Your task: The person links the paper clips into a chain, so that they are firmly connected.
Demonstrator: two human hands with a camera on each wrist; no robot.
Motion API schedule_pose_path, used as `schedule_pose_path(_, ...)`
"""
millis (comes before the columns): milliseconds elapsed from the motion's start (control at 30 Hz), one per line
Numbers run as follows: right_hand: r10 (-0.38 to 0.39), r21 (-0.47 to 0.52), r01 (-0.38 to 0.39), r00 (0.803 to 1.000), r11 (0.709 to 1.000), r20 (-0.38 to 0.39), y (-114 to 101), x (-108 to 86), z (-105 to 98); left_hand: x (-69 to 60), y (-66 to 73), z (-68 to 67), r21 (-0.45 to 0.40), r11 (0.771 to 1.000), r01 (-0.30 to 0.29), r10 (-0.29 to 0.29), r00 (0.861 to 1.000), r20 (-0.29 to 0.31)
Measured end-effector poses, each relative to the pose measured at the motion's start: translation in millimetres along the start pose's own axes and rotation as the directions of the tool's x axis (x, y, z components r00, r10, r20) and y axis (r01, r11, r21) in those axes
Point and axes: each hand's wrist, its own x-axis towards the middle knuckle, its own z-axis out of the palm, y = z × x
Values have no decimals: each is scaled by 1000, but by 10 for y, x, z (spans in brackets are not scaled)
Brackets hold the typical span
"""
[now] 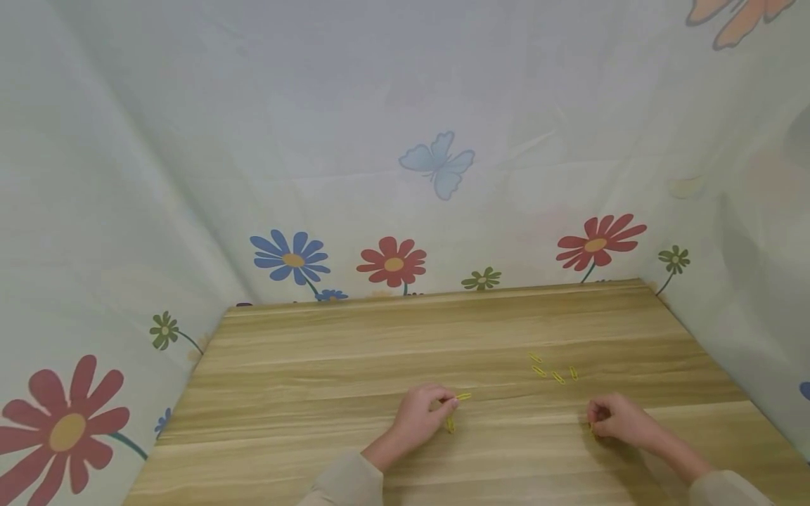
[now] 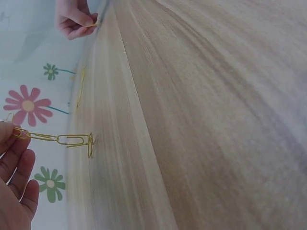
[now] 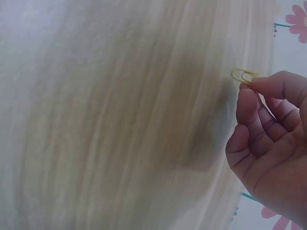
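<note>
My left hand [image 1: 422,413] pinches one end of a chain of linked yellow paper clips [image 2: 71,139]. The chain hangs down from the fingertips, and its lowest clip is at the wooden tabletop. One clip end [image 1: 465,396] pokes out past the left fingertips in the head view. To the right, my right hand [image 1: 619,420] holds a single yellow paper clip [image 3: 243,75] between thumb and index finger, just over the table. The two hands are well apart. Beyond and between them, several loose yellow paper clips [image 1: 558,377] lie on the wood.
The wood-grain table [image 1: 304,365] meets a pale cloth backdrop [image 1: 285,140] at its back and sides. Flowers and butterflies are printed on the cloth. Light-coloured sleeves [image 1: 351,481] cover both forearms.
</note>
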Motion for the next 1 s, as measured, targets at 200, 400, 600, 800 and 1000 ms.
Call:
schedule_pose_path(200, 27, 68, -29, 999, 997, 25, -99, 37, -2, 2, 0, -1, 5, 1000, 4, -4, 1000, 2)
schedule_pose_path(400, 1, 155, -6, 1000, 988, 30, -207, 114, -3, 6, -3, 1, -2, 1000, 4, -4, 1000, 8)
schedule_pose_path(600, -22, 196, 19, 1000, 980, 15, -339, 217, 2, 12, 18, 3, -22, 1000, -1, 1, 1000, 5)
schedule_pose_path(800, -50, 194, 56, 998, 979, -38, -534, 323, 36, 29, 49, 4, -56, 998, 8, -8, 1000, 6)
schedule_pose_path(1000, -70, 185, 88, 992, 979, -100, -715, 419, 133, 49, 60, 27, -85, 996, -12, 11, 1000, -12)
